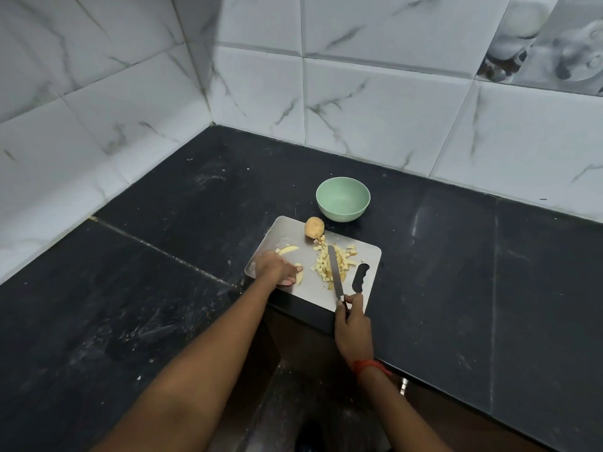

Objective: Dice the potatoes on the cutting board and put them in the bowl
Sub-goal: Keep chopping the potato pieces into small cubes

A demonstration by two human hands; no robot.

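The diced potato [332,262] lies in a loose pile of small pale cubes on the right half of the cutting board [287,228], a flat steel-coloured board with a handle hole at its right end. One whole potato [314,227], with its skin on, sits at the far edge of the board, just beside the pile. Two long slices [288,250] lie on the left part of the board.

The right hand [354,327] grips the handle of the knife [333,269], with fingers closed around it. The blade rests across the pile and its tip points away from the person. The left hand [277,267] lies low on the board, and its fingertips touch the nearer slice. I cannot tell if it pinches the slice or only presses on it.

The green bowl [341,214] stands on the counter just behind the board, near the whole potato, and no potato is seen in it.

The counter [163,256] is of dark stone with pale dust marks. Behind it rises a wall of white marbled tiles [359,109]. A red thread [370,367] is around the right wrist.
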